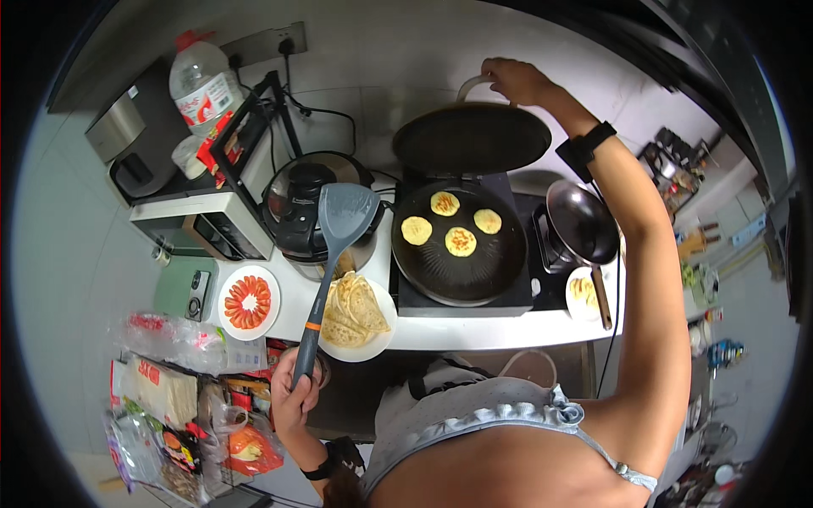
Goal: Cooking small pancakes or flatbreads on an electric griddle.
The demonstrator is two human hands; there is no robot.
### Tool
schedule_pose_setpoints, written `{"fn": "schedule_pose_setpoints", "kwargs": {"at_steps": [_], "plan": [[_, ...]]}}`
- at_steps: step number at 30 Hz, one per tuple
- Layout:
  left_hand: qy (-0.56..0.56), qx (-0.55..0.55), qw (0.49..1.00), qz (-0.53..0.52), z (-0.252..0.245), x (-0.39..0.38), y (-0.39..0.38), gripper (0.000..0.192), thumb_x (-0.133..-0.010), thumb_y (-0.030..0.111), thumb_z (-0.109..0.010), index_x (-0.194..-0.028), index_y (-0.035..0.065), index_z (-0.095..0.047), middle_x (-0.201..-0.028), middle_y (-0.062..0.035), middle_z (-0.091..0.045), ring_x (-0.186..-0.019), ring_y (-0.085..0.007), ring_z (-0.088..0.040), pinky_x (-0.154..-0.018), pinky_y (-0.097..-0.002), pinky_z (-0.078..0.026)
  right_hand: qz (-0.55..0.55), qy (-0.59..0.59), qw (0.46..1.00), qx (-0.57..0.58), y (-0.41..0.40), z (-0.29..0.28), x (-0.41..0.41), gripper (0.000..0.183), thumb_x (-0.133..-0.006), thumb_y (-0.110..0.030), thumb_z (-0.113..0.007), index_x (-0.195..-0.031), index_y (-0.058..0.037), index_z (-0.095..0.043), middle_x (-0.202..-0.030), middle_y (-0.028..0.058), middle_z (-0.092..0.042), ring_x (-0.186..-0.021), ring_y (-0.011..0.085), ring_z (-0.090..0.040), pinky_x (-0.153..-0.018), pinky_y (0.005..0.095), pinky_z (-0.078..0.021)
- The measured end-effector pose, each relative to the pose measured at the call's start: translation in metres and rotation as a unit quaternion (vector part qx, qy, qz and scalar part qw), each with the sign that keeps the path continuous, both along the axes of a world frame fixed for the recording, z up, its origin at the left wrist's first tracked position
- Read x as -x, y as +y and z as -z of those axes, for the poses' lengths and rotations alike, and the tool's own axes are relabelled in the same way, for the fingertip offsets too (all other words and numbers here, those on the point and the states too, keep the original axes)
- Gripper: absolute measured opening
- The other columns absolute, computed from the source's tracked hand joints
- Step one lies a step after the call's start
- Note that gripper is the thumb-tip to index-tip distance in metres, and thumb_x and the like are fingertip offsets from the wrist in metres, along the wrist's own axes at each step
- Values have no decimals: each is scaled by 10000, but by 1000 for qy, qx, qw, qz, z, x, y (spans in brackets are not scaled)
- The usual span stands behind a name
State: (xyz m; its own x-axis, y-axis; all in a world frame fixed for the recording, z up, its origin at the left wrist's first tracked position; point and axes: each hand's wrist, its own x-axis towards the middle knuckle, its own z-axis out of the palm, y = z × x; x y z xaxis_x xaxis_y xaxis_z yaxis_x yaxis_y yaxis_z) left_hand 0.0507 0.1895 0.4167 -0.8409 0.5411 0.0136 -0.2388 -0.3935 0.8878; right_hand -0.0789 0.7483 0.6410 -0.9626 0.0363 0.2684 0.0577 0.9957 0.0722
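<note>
My left hand (297,388) grips the dark handle of a grey silicone turner (346,214), held upright with its blade raised in front of a black pressure cooker. My right hand (517,81) holds the curved handle (473,86) of the raised lid (471,141) of an electric griddle. Several small round cakes lie apart on the black griddle plate (438,276); the near cake (460,242) and the far cake (445,204) show browned tops, while the left and right ones look paler. Partly behind the turner, folded pancakes (356,311) rest on a white plate (385,340).
Sliced tomatoes (248,302) ring a plate at left, near a phone (197,295). The pressure cooker (298,216) stands left of the griddle, beside a microwave (209,225). A frying pan (581,222) sits on the right burner, its handle (601,298) jutting forward over a plate of food (581,293).
</note>
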Motion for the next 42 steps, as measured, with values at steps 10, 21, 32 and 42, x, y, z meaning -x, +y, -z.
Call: {"fn": "schedule_pose_setpoints", "kwargs": {"at_steps": [10, 21, 32, 42], "plan": [[11, -41, 998, 38, 13, 40, 1, 493, -874, 139, -602, -1250, -76, -366, -891, -92, -543, -430, -36, -390, -351, -157, -268, -62, -149, 987, 19, -130, 140, -171, 220, -825, -265, -617, -877, -53, -584, -712, 154, -633, -733, 353, -629, -669, 454, -484], [-13, 2, 999, 47, 25, 49, 17, 450, -890, 92, -563, -1269, -55, -372, -908, -80, -523, -460, -29, -387, -367, -149, -282, 21, 44, 982, 183, -172, 262, -212, 218, -797, -243, -640, -785, -28, -604, -689, 132, -602, -786, 316, -583, -797, 404, -400], [4, 47, 996, 74, 33, 43, 31, 472, -883, 103, -576, -1278, -74, -387, -904, -84, -538, -475, -24, -407, -379, -150, -292, 83, 156, 957, 232, -183, 275, -205, 225, -822, -231, -599, -698, -46, -632, -674, 105, -596, -730, 292, -545, -825, 391, -380], [29, 63, 994, 79, 31, 42, 38, 476, -883, 109, -578, -1280, -84, -398, -891, -77, -549, -468, -23, -411, -384, -150, -303, 71, 173, 960, 210, -186, 281, -206, 202, -819, -222, -607, -699, -59, -615, -677, 78, -588, -726, 270, -527, -821, 378, -369]]}}
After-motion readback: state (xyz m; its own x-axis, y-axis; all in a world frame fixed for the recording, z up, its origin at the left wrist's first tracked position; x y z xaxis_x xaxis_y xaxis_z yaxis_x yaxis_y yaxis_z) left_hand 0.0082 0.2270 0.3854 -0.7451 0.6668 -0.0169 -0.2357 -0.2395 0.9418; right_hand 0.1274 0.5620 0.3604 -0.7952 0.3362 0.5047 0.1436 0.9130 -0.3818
